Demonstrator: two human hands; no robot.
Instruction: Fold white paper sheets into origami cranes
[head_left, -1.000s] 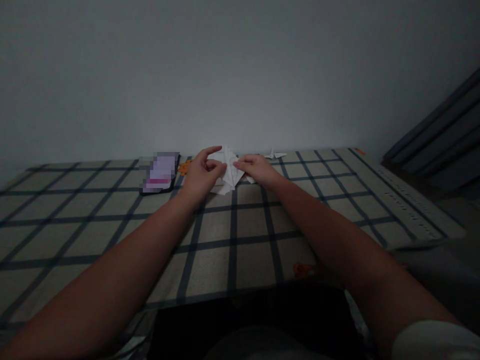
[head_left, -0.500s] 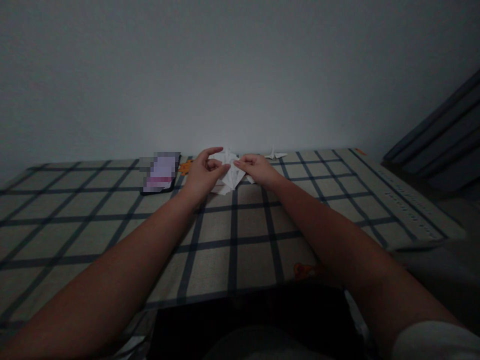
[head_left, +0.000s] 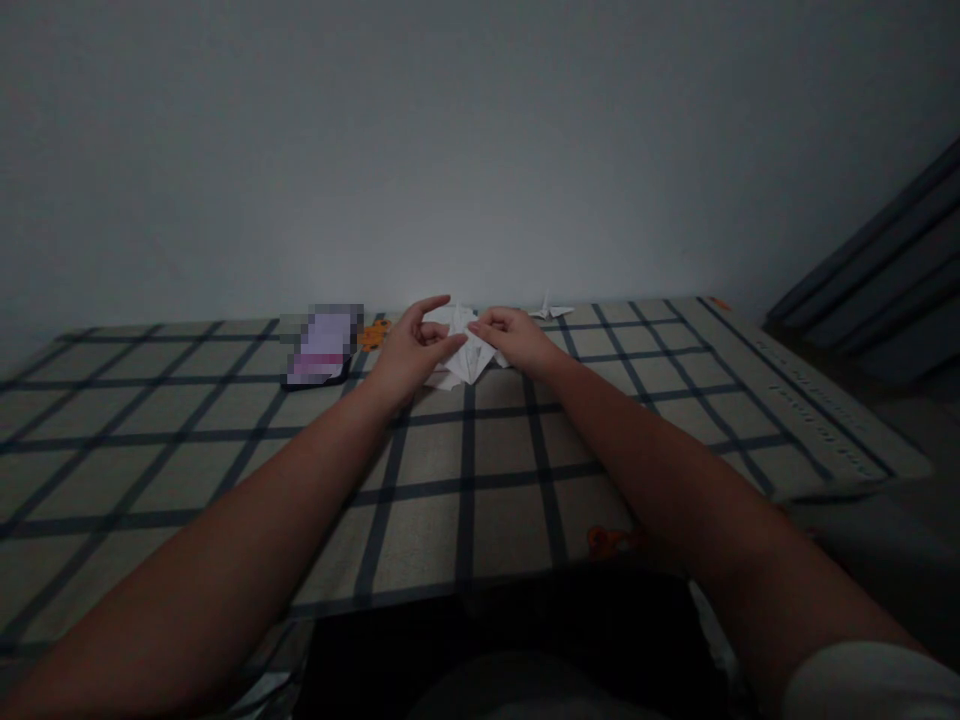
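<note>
A grey wall (head_left: pixel 480 150) fills my twelve o'clock, above the checked tablecloth (head_left: pixel 225 410), and a dark curtain (head_left: pixel 885 270) hangs at two o'clock. My left hand (head_left: pixel 405 352) has edged clockwise since a second ago; its thumb now reaches further over the folded paper, the forefinger raised clear, though I cannot tell whether the fingers pinch underneath. My right hand (head_left: pixel 523 343) is where it was, thumb and forefinger closed on the paper's three o'clock edge. The phone (head_left: pixel 321 348) lies at eleven o'clock, as before. The folded paper (head_left: pixel 472 362) sits at twelve between my hands, its near point pulled slightly closer to me than in the earlier view, with another white sheet (head_left: pixel 445 381) showing at its seven o'clock. Between twelve and one stands a paper crane (head_left: pixel 551 311), unmoved. More of the orange patch (head_left: pixel 373 335) beside the phone shows now.
</note>
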